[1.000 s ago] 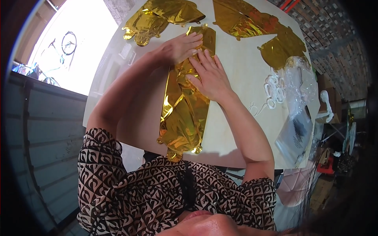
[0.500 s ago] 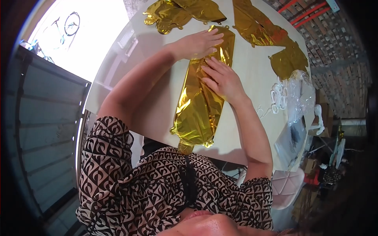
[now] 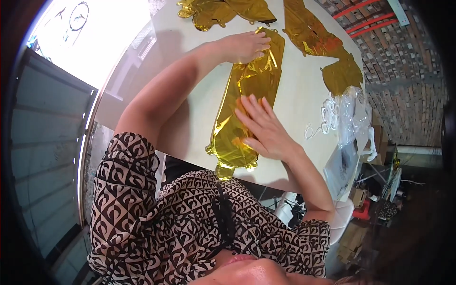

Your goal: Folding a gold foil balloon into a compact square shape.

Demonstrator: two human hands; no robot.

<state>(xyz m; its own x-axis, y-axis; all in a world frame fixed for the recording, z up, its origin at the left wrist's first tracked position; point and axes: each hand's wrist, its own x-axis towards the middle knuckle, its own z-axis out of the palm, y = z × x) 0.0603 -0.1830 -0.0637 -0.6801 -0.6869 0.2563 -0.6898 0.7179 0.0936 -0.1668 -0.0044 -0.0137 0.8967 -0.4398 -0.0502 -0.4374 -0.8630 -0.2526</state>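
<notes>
A long, flat gold foil balloon (image 3: 225, 137) lies on the pale table in front of me, its tabbed near end reaching the table edge. My left hand (image 3: 244, 46) rests flat across its far end, fingers stretched to the right. Over the nearer half is my right hand (image 3: 262, 127), fingers spread and pointing away from me, at or just above the foil; contact is hard to tell. The foil looks creased in the middle and mirrors the right fingers. Neither hand grips anything.
More flat gold foil balloons (image 3: 311, 33) lie along the table's far side. At the right are coiled white string (image 3: 328, 114), clear plastic wrapping (image 3: 350, 111) and a flat printed packet (image 3: 339, 168). The table's (image 3: 190, 137) near edge runs by my waist.
My right hand has slid down the foil toward me, from beside the left hand to the nearer half. The left hand stays at the far end. The view has shifted slightly.
</notes>
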